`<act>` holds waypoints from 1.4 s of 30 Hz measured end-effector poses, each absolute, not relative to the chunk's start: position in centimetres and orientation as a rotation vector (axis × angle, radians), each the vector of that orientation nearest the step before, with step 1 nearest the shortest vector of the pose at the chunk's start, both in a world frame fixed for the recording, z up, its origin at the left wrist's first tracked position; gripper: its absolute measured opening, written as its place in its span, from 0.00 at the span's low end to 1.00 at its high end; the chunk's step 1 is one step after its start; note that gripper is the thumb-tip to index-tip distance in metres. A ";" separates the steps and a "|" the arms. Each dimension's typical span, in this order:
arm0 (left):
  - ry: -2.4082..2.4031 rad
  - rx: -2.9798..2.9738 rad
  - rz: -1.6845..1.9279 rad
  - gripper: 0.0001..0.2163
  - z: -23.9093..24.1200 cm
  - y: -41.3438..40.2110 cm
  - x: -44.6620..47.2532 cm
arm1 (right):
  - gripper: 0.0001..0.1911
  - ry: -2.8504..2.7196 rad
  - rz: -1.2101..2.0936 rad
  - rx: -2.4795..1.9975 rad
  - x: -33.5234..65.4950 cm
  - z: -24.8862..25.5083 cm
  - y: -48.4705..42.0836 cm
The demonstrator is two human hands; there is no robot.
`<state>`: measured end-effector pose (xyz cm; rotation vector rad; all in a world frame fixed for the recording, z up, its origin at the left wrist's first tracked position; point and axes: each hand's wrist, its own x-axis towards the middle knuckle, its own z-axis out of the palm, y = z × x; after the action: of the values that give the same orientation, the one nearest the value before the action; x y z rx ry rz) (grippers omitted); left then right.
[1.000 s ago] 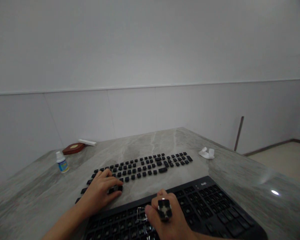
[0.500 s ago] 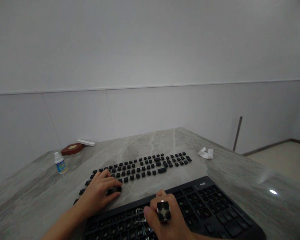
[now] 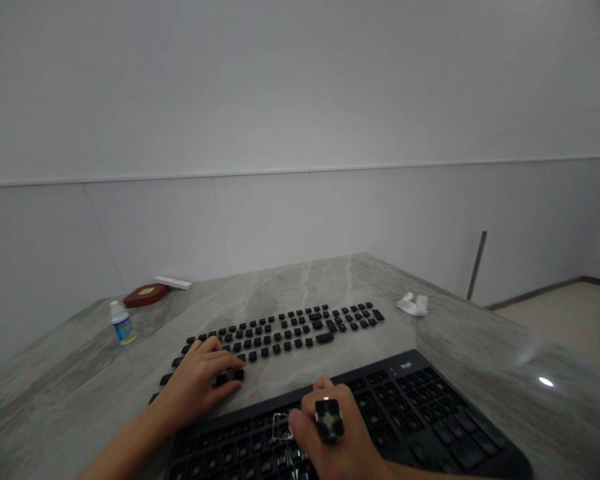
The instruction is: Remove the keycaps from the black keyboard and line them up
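Note:
A black keyboard [image 3: 420, 413] lies at the near edge of a grey marble table [image 3: 480, 340]. Behind it, several loose black keycaps [image 3: 290, 328] are laid out in rows. My left hand [image 3: 200, 383] rests on the left end of those rows, fingertips pinching one keycap [image 3: 233, 376]. My right hand [image 3: 330, 433] sits over the keyboard's middle, gripping a wire keycap puller [image 3: 281, 427] whose loop touches the keys. A black-and-white marker block [image 3: 329, 419] sits on the back of that hand.
A small white bottle with a blue label [image 3: 122, 325] stands at the left. A dark red box [image 3: 147, 294] and a white strip [image 3: 173, 283] lie at the far left by the wall. A crumpled white tissue [image 3: 413, 304] lies at the right.
Almost nothing moved. Both hands hold their places; the view shifted very slightly.

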<state>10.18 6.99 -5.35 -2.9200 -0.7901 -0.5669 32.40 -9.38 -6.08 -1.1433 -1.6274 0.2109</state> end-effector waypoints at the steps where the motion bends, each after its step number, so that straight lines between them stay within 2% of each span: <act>1: -0.783 -2.920 -0.572 0.09 -5.3 7.0 10.2 | 0.24 -1.625 0.213 -1.138 32.3 -6.1 -9.4; 5: -0.752 -2.907 -0.578 0.09 -5.0 6.9 10.1 | 0.23 -1.617 0.222 -1.160 32.3 -6.0 -9.4; 15: -0.436 -2.758 -0.906 0.06 -3.3 3.6 10.1 | 0.20 -1.635 0.416 -1.369 33.5 -5.9 -9.6; 18: -0.350 -2.865 -0.863 0.08 -2.1 0.9 10.8 | 0.20 -1.810 0.436 -1.315 34.1 -5.8 -9.5; 24: -0.200 -3.357 -0.424 0.07 0.2 -4.0 13.4 | 0.15 -2.373 0.436 -0.954 35.1 -4.1 -9.4; 27: -0.188 -3.422 -0.456 0.05 -0.3 -4.5 13.9 | 0.14 -2.492 0.373 -0.935 35.1 -3.7 -9.4; 32: -0.233 -3.523 -0.521 0.11 -1.2 -4.2 13.7 | 0.12 -2.607 0.321 -0.914 35.0 -3.9 -9.3; 39: -0.242 -3.600 -0.546 0.04 -0.7 -4.5 13.7 | 0.11 -2.664 0.231 -0.868 35.1 -3.9 -9.2; 42: -0.211 -3.588 -0.563 0.04 -0.7 -4.7 13.8 | 0.12 -2.628 0.185 -0.877 35.0 -3.9 -9.5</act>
<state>13.84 -4.72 -0.71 -3.5885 -0.2114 -0.5633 35.03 -9.46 -3.89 -0.8775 -2.6282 0.1853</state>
